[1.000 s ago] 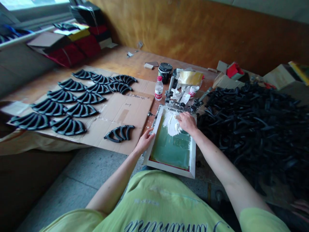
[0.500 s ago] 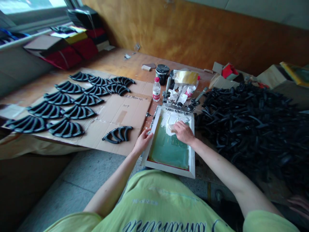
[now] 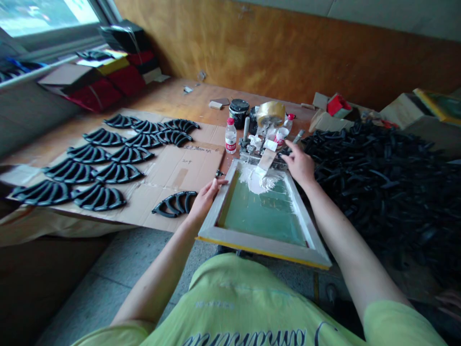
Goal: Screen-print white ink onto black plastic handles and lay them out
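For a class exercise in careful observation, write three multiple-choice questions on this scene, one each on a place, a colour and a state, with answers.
1) Where is the heap of black arched parts relative to the wooden screen frame?
A. Left of it
B. Right of it
C. Inside it

2) What colour is the paste on the green mesh?
A. Red
B. Black
C. White

3) How is the left hand placed?
A. Open, resting on the frame's edge
B. Gripping a bottle
C. Lifting a black part

Answers:
1: B, the heap lies beyond the frame's right side.
2: C, the paste shows white against the mesh.
3: A, the fingers lie spread at the frame's left edge.
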Demonstrator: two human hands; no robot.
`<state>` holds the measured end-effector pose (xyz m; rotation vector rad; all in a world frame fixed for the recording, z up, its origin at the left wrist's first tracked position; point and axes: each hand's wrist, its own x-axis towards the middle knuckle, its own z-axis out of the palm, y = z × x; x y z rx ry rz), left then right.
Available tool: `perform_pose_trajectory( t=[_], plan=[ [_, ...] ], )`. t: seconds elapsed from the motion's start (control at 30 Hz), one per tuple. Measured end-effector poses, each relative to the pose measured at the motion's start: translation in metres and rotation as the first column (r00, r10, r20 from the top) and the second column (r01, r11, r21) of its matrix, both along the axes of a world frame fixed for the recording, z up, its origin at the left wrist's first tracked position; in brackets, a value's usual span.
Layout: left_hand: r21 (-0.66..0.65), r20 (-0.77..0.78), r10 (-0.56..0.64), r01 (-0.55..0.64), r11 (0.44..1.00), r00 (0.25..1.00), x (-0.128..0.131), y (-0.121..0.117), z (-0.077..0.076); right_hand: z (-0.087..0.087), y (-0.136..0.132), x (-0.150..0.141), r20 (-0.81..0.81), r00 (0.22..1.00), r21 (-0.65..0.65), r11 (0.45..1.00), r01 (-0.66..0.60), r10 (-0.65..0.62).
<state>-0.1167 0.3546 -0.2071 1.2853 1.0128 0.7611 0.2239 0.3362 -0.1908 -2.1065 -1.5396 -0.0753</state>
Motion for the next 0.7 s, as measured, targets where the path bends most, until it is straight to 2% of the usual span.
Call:
perform_pose_trajectory(
  t=[0.07,0.13,0.2,0.27,0.33,0.37,0.43,0.5,0.53,0.57,0.63,0.67,0.7],
  plan=[
    [0.052,0.103,0.036,-0.041,0.998,0.994,0.012,0.012,0.018,-0.014,-0.022,0.022,-0.096,0.985,0.059,0.987,0.153,-0.146],
    [0.079,0.206,0.059,-0.077,0.994,0.977,0.027,0.026,0.03,-0.04,-0.044,0.029,-0.183,0.957,-0.014,0.974,0.226,-0.224],
    [0.064,0.252,0.063,-0.081,0.995,0.966,0.04,0.038,0.036,-0.07,-0.061,0.017,-0.236,0.961,-0.116,0.986,0.12,-0.145],
    [0.039,0.27,0.099,-0.113,0.993,0.958,0.047,0.042,0.035,-0.093,-0.069,-0.007,-0.239,0.969,-0.173,0.98,-0.097,0.054],
    [0.014,0.291,0.171,-0.183,0.983,0.941,0.05,0.032,0.025,-0.102,-0.072,-0.035,-0.173,0.959,-0.212,0.942,-0.259,0.225],
    [-0.022,0.278,0.179,-0.18,0.983,0.944,0.049,0.021,0.016,-0.101,-0.073,-0.048,-0.133,0.953,-0.223,0.929,-0.295,0.271],
    [-0.172,0.199,0.087,-0.053,0.984,0.976,0.048,-0.008,-0.005,-0.091,-0.079,-0.076,-0.074,0.958,-0.197,0.938,-0.286,0.277],
    [-0.392,0.138,-0.103,0.15,0.908,0.985,0.045,-0.041,-0.027,-0.078,-0.089,-0.107,-0.028,0.959,-0.135,0.949,-0.283,0.282],
    [-0.467,0.143,-0.131,0.183,0.865,0.981,0.043,-0.056,-0.037,-0.072,-0.094,-0.123,-0.003,0.945,-0.111,0.939,-0.327,0.328],
    [-0.519,0.149,-0.124,0.185,0.835,0.981,0.041,-0.067,-0.045,-0.067,-0.099,-0.136,0.017,0.909,-0.106,0.904,-0.413,0.417],
    [-0.546,0.143,-0.041,0.114,0.83,0.989,0.029,-0.077,-0.06,-0.063,-0.104,-0.147,0.014,0.799,-0.116,0.795,-0.595,0.601],
    [-0.533,0.124,0.0,0.066,0.844,0.992,0.02,-0.075,-0.067,-0.063,-0.103,-0.141,-0.003,0.767,-0.115,0.762,-0.638,0.642],
    [-0.507,0.085,0.054,-0.003,0.862,0.995,0.006,-0.07,-0.075,-0.063,-0.1,-0.128,-0.02,0.778,-0.114,0.771,-0.626,0.628]
  ],
)
